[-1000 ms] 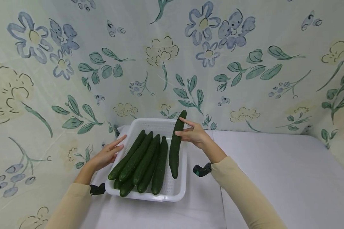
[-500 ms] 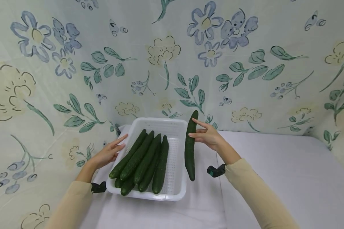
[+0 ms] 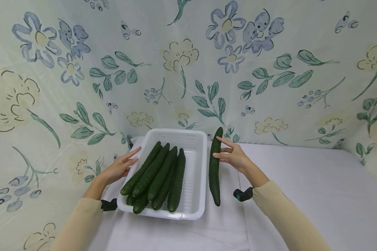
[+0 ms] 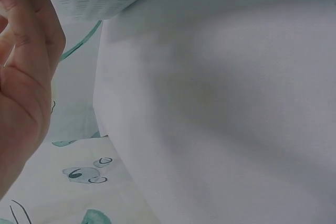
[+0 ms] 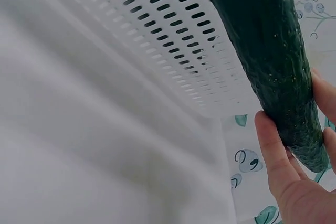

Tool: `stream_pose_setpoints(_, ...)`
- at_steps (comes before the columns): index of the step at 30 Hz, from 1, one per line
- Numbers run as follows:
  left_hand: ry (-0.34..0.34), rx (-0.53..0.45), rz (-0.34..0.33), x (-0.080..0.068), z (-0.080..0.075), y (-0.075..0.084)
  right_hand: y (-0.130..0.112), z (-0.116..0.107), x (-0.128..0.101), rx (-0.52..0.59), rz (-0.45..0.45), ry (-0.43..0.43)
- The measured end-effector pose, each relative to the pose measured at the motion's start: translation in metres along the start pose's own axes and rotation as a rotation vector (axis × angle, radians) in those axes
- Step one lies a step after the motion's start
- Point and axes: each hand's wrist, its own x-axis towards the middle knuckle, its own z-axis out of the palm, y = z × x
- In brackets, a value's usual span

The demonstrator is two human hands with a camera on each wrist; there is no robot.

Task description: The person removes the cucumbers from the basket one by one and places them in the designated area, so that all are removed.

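Currently my right hand (image 3: 235, 157) pinches the cucumber (image 3: 215, 167) just right of the basket (image 3: 193, 204). I should lower it flat before letting go; my left hand (image 3: 119, 167), fingers straight, steadies the basket's left rim.

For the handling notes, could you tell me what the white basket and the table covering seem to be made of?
The white basket looks like moulded plastic, smooth and slightly glossy, with rows of slots through its walls. The table covering looks like white woven cloth, matte, with soft folds and a seam.
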Motion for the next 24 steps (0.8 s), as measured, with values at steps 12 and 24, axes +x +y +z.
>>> stream_pose_setpoints(12,-0.004,0.018,0.015,-0.002,0.002,0.003,0.035,-0.01,-0.004,-0.074,-0.006,0.023)
stream_pose_setpoints(24,0.01,-0.007,-0.007,0.0,0.001,0.001,0.049,-0.013,-0.007,-0.093,-0.003,0.023)
